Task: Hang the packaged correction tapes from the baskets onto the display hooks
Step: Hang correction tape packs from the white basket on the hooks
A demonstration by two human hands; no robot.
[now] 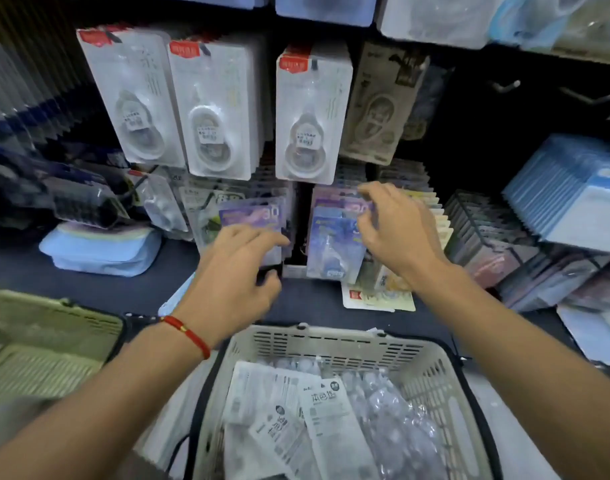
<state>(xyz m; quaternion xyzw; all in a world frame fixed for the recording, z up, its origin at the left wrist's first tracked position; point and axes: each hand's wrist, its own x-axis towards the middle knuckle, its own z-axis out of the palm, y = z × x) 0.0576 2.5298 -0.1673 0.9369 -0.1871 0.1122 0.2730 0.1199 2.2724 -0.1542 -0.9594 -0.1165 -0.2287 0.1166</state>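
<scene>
A grey basket [334, 344] at the bottom middle holds several white correction tape packs [327, 424]. Above it, purple and blue packs hang in two rows at the display's lower level. My left hand [237, 275] grips the front purple pack [251, 213] of the left row, fingers curled round its lower edge. My right hand [390, 230] pinches the tops of the purple-blue packs [334, 244] in the right row. White packs with red labels [310, 116] hang on the hooks higher up.
An olive basket [50, 341] stands at the lower left. Stacked blue packs [573, 199] and a wire rack of packs [487, 230] fill the right side. A light-blue bundle [99, 247] lies on the dark shelf at left. Two bare hooks [587, 97] stick out upper right.
</scene>
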